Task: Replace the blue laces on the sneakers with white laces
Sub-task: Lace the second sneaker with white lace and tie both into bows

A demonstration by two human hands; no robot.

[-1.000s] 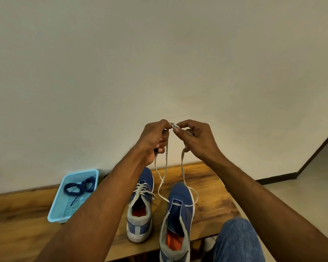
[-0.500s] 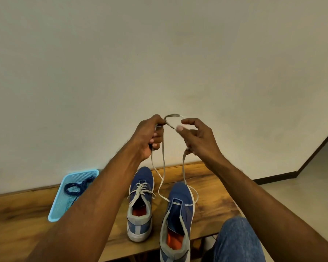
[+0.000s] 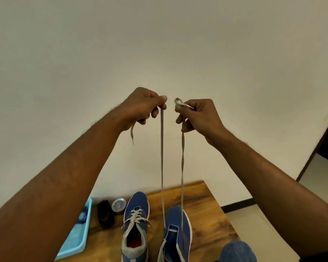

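Two blue sneakers stand on a wooden table. The left sneaker is laced in white. A white lace runs up from the right sneaker in two taut strands. My left hand pinches the left strand high above the shoes, with its loose tip hanging below the fist. My right hand grips the right strand, whose end is looped around a finger. A blue lace lies in the light blue tray, mostly hidden by my left arm.
A black brush and a small round tin sit between the tray and the left sneaker. A plain wall rises behind the table. My knee in jeans is at the lower right, beside the table's right edge and the tiled floor.
Both hands have risen and moved apart, pulling the two white strands straight and taut. The view tilted upward, and the brush and tin came into sight.
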